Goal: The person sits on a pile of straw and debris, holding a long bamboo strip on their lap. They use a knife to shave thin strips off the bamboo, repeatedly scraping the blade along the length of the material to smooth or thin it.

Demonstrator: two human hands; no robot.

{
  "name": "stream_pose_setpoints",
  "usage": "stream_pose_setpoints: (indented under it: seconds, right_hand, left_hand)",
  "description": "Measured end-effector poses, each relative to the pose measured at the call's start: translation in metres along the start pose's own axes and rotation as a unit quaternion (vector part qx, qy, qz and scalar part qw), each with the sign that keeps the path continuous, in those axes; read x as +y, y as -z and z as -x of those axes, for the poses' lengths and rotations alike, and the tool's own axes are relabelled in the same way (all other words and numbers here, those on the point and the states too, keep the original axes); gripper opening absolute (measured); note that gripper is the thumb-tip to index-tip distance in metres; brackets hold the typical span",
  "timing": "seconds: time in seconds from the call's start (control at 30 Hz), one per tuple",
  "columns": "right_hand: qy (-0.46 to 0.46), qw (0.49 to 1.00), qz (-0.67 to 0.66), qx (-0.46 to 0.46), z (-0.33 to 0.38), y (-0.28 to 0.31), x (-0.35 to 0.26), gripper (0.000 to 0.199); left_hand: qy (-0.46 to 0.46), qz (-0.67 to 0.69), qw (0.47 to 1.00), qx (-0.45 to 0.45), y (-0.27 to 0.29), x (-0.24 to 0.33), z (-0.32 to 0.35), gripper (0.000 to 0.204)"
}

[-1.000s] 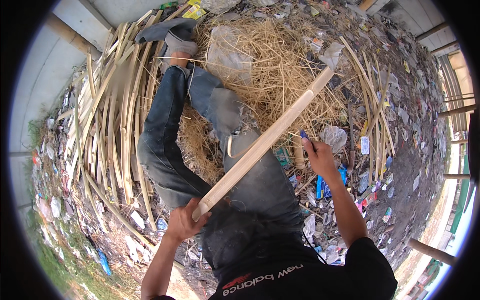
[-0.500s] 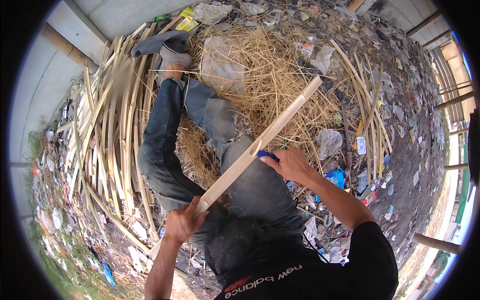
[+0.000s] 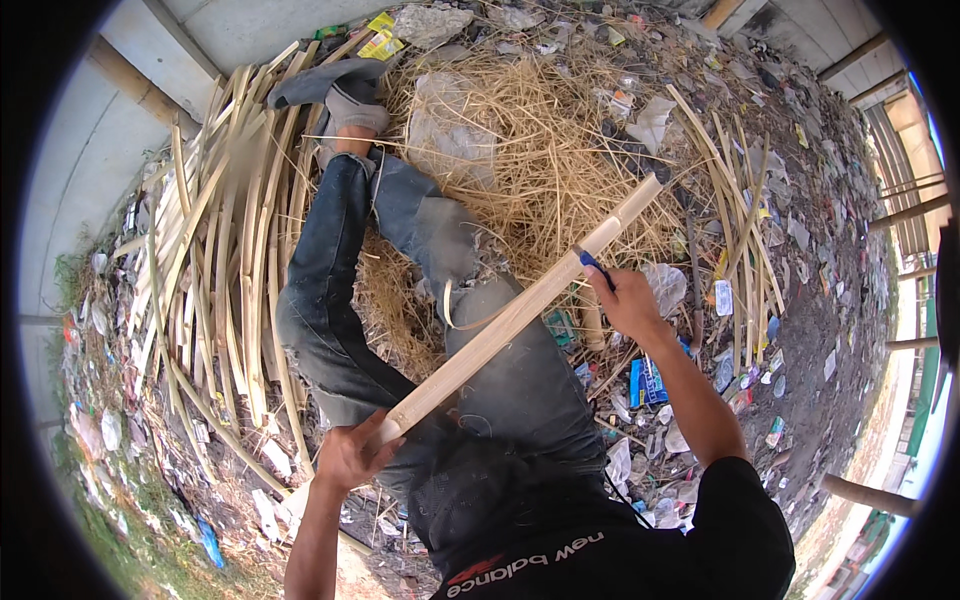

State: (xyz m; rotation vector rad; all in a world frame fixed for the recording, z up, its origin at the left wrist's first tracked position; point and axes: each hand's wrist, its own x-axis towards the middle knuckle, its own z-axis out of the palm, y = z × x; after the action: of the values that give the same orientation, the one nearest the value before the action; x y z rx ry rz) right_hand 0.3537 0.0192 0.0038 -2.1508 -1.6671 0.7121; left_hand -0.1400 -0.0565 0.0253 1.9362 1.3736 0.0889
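A long split bamboo strip (image 3: 490, 338) lies slantwise across my thighs, its far end up to the right. My left hand (image 3: 352, 455) is closed around the strip near its lower end. In my right hand (image 3: 632, 302) is a blue-handled knife (image 3: 590, 263), pressed against the strip toward its far end; the blade is mostly hidden. A thin curled shaving (image 3: 447, 305) hangs off the strip's left side, over my knee.
Many bamboo strips (image 3: 235, 260) lie piled at the left beside my leg. Straw-like shavings (image 3: 545, 140) cover the ground ahead. A smaller bunch of strips (image 3: 738, 205) lies at the right. Plastic litter and a blue wrapper (image 3: 648, 382) are scattered around; a wall (image 3: 90, 200) stands at the left.
My right hand has slid the knife up along the strip, away from me. A long curled shaving now stands off it. My left hand has shifted only slightly.
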Motion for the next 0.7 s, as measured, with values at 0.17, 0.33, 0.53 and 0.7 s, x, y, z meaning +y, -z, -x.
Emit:
stream_pose_setpoints:
  seconds: [0.17, 0.33, 0.53, 0.7]
  right_hand:
    - [0.134, 0.982, 0.055, -0.124, 0.037, -0.047, -0.043, 0.062]
    - [0.129, 0.981, 0.068, -0.125, 0.035, -0.047, -0.056, 0.061]
    - [0.217, 0.965, 0.061, -0.132, 0.036, -0.028, -0.037, 0.059]
    - [0.209, 0.961, 0.079, -0.163, 0.053, -0.037, -0.039, 0.062]
  left_hand:
    - [-0.010, -0.017, 1.000, 0.004, 0.004, 0.001, -0.006, 0.059]
    - [-0.035, -0.025, 0.999, 0.022, 0.004, 0.002, -0.006, 0.059]
    - [-0.009, -0.002, 1.000, 0.009, 0.000, -0.003, 0.000, 0.061]
    - [-0.020, -0.004, 1.000, 0.010, 0.003, -0.001, -0.006, 0.060]
